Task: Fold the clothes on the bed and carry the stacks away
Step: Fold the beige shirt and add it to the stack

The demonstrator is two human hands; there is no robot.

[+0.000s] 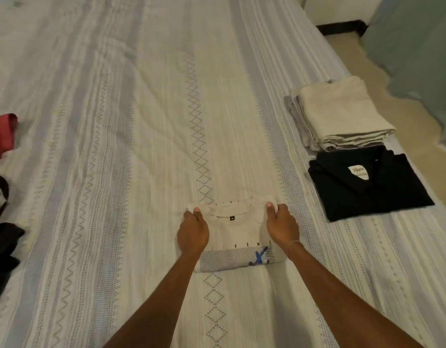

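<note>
While my left hand and right hand pinch the far corners of the folded white printed T-shirt lying near on the bed, it looks ready to lift right, toward the folded black polo shirt.

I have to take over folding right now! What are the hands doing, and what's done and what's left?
Left hand and right hand each pinch a top corner of the folded white T-shirt, which lies on the bed.
Done: cream stack and folded black polo sit at the right edge.
Left: unfolded red and dark clothes at the left edge; then carry the stacks away.
</note>
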